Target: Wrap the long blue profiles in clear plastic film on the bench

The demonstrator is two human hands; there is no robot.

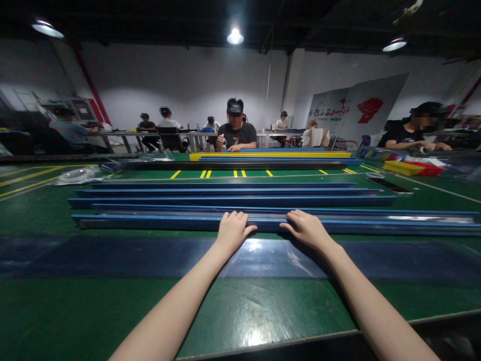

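My left hand [233,229] and my right hand [306,228] both rest on the nearest long blue rail [150,222], which lies across the green table [93,306]. The fingers of each hand curl over the rail's near edge, thumbs pointing inward. The hands are about a hand's width apart. A grey channel runs along the top of this rail. Several more long blue rails [233,193] lie parallel just beyond it.
A dark blue strip [75,258] runs across the table in front of the rail. Yellow and blue rails [270,156] lie before a seated person opposite. Red and yellow pieces [411,168] sit at the right, plastic wrap [77,175] at the left. Other people sit farther back.
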